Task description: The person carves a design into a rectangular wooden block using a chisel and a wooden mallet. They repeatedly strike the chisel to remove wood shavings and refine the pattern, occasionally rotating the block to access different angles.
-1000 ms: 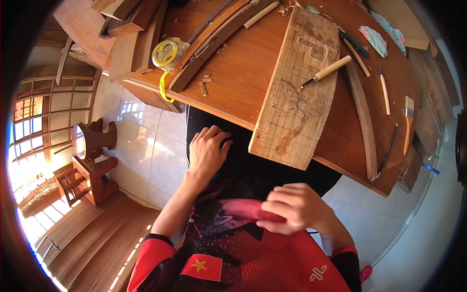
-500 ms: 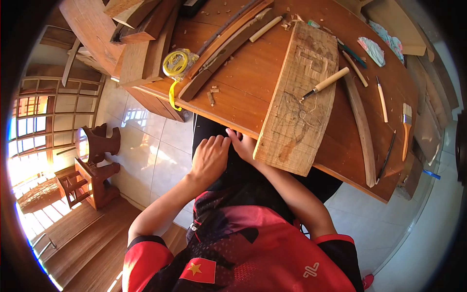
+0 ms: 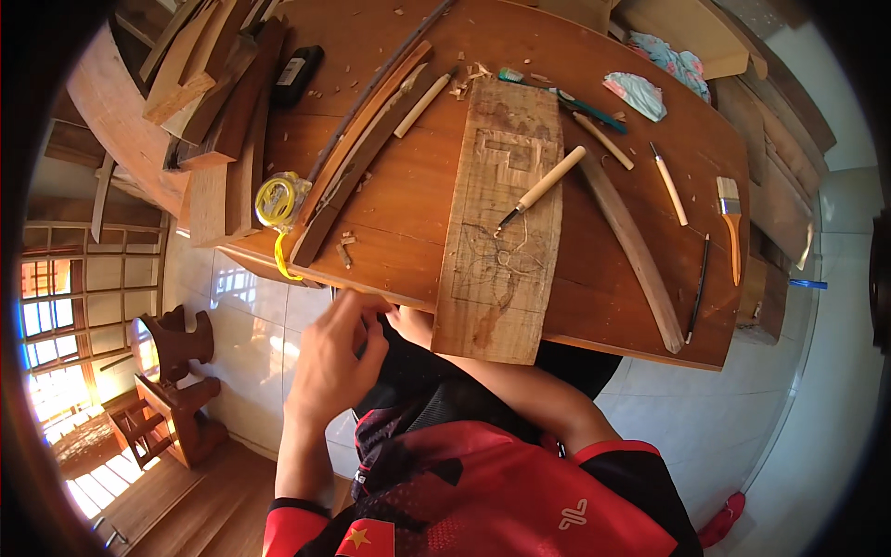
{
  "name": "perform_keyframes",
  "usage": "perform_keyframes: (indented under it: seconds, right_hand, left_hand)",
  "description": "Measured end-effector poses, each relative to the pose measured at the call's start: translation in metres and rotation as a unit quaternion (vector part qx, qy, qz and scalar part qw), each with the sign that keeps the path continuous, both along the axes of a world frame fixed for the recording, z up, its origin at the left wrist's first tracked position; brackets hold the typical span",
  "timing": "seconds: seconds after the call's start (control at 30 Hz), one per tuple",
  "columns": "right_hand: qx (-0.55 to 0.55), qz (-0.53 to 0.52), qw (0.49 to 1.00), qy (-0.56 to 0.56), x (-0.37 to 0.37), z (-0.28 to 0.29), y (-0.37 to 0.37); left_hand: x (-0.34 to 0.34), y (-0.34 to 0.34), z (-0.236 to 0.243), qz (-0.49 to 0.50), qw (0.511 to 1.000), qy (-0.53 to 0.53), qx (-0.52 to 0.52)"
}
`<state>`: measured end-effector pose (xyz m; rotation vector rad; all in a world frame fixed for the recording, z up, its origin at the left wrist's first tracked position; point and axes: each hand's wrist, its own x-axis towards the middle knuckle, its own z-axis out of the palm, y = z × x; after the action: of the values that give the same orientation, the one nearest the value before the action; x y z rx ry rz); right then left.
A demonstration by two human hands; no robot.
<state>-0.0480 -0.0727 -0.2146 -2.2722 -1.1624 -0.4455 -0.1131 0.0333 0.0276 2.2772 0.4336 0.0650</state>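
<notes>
My left hand (image 3: 336,355) is raised just off the table's near edge, back of the hand up. Its fingers are loosely bent, the thumb stands apart from them, and nothing shows in its grasp. Beside its fingertips is my right hand (image 3: 408,322), mostly hidden by the board, so its fingers cannot be made out. A long wooden board (image 3: 490,311) with a pencilled flower drawing and a carved square pattern overhangs the table edge above my right forearm. Across the board lies a wood-handled carving tool (image 3: 549,182), its dark tip on the drawing.
The wooden table (image 3: 394,232) carries a yellow tape measure (image 3: 278,200), dark wood strips (image 3: 357,172), a toothbrush (image 3: 589,110), a curved stick (image 3: 631,246), a flat brush (image 3: 730,227), a pencil (image 3: 698,290), more carving tools (image 3: 668,184) and shavings. Stacked timber (image 3: 223,121) stands at left.
My left hand has lifted and shifted left, its fingers opening a little. The view has turned, so the board and tools appear further left. The carving tool stays on the board.
</notes>
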Motion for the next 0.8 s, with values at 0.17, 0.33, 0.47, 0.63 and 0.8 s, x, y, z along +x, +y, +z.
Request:
perform_keyframes:
  seconds: [0.17,0.33,0.47,0.63,0.8]
  right_hand:
    - [0.039,0.018,0.999,-0.006,0.009,0.043,-0.017]
    - [-0.038,0.235,0.903,0.358,0.006,0.084,-0.079]
    - [-0.032,0.262,0.721,0.64,0.016,0.19,-0.156]
    - [0.236,0.089,0.841,0.479,0.101,0.264,-0.247]
    - [-0.066,-0.22,0.962,0.15,0.174,0.279,-0.26]
  left_hand:
    - [0.071,0.017,0.016,0.044,0.988,-0.123,0.081]
    - [0.111,0.013,-0.01,-0.036,0.962,-0.242,0.118]
    - [0.106,-0.018,-0.009,-0.118,0.957,-0.241,0.11]
    - [0.111,-0.034,-0.016,-0.079,0.959,-0.231,0.145]
    - [0.115,-0.039,-0.012,-0.07,0.948,-0.24,0.198]
